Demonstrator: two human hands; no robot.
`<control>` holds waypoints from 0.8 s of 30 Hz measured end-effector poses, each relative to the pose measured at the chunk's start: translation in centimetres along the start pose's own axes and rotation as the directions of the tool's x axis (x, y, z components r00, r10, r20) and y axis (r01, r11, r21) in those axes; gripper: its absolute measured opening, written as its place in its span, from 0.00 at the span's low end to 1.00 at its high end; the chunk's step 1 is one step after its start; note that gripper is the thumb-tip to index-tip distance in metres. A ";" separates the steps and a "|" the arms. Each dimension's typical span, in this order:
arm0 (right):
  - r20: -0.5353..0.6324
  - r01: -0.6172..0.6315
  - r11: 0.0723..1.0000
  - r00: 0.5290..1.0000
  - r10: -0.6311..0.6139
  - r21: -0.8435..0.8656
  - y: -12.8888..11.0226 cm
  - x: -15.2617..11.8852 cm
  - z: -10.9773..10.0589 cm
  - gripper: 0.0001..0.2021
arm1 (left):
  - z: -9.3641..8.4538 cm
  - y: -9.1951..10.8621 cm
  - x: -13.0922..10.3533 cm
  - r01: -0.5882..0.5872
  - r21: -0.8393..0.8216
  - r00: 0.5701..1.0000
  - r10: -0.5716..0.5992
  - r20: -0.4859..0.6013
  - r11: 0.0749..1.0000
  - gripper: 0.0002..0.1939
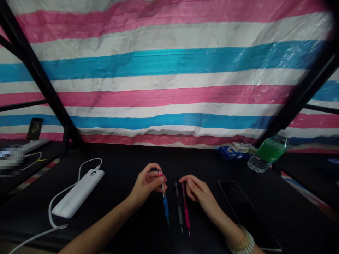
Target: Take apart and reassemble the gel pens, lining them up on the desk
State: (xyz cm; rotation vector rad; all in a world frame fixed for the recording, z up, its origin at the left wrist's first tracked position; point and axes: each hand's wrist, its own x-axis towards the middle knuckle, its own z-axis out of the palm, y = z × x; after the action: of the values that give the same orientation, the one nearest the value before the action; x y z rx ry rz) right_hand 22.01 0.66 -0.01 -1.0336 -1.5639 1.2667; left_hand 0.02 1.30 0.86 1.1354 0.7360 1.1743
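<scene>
My left hand (149, 183) pinches a pen with a red top and a blue grip (165, 207) near its top end, its tip pointing down toward me. To the right, a black and grey pen (179, 210) and a pink pen (186, 211) lie side by side on the black table (127, 158), tips toward me. My right hand (198, 192) is beside the top of the pink pen, its index fingertip at the pen's end and the other fingers curled. Whether it grips the pink pen is unclear.
A white power bank (78, 195) with a white cable lies at the left. On the right are a black phone (247, 213), a bottle with a green label (270, 151) and a blue packet (230, 153). A striped sheet (169, 95) hangs behind, between dark metal bars.
</scene>
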 end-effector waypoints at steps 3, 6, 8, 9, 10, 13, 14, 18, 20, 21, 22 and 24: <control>0.000 0.003 1.000 1.000 -0.003 -0.002 0.0 0.0 -0.1 0.25 | -0.1 0.0 0.1 0.014 0.013 1.000 -0.014 -0.010 1.000 0.20; -0.003 0.003 1.000 1.000 -0.003 -0.005 0.0 0.0 -0.1 0.24 | -0.2 0.0 0.2 0.020 0.033 0.999 -0.019 -0.032 0.999 0.22; -0.005 -0.001 1.000 1.000 0.001 -0.007 0.0 0.0 -0.1 0.23 | -0.4 0.1 0.3 0.022 0.043 0.999 -0.020 -0.044 0.999 0.23; -0.007 0.000 1.000 1.000 0.000 -0.005 0.0 0.0 -0.1 0.23 | -0.5 0.0 0.3 0.022 0.045 0.999 -0.020 -0.045 0.999 0.23; -0.008 0.003 1.000 1.000 -0.003 -0.001 0.0 0.0 -0.1 0.23 | -0.5 0.0 0.4 0.022 0.047 0.999 -0.020 -0.043 0.999 0.23; -0.009 0.012 1.000 1.000 -0.012 0.006 0.1 0.0 0.0 0.23 | -0.6 0.0 0.4 0.023 0.057 0.999 -0.021 -0.044 0.998 0.22; -0.009 0.013 1.000 1.000 -0.013 0.006 0.1 0.0 0.0 0.22 | -0.7 0.0 0.5 0.023 0.061 0.999 -0.020 -0.046 0.998 0.22; -0.010 0.007 1.000 1.000 -0.007 0.002 0.0 0.0 0.0 0.22 | -0.7 0.2 0.5 0.034 0.060 0.998 -0.032 -0.048 0.998 0.22; -0.011 0.008 1.000 1.000 -0.008 0.001 -0.1 0.0 0.0 0.22 | -0.7 0.3 0.5 0.039 0.060 0.998 -0.037 -0.048 0.997 0.23; -0.012 0.010 1.000 1.000 -0.010 -0.001 -0.1 0.0 0.0 0.22 | -0.7 0.3 0.5 0.039 0.063 0.998 -0.036 -0.051 0.997 0.24; -0.013 0.010 1.000 1.000 -0.010 -0.003 -0.1 0.0 0.0 0.23 | -0.8 0.3 0.5 0.037 0.066 0.998 -0.033 -0.055 0.997 0.24; -0.014 0.009 1.000 1.000 -0.009 -0.010 -0.1 0.0 0.0 0.23 | -0.9 0.3 0.6 0.035 0.075 0.998 -0.030 -0.062 0.997 0.23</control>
State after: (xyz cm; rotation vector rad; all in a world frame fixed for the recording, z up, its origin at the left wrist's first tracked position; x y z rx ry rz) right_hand 22.02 0.65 0.07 -1.0384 -1.5635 1.2445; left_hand -0.73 2.10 0.96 1.1507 0.8485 1.1659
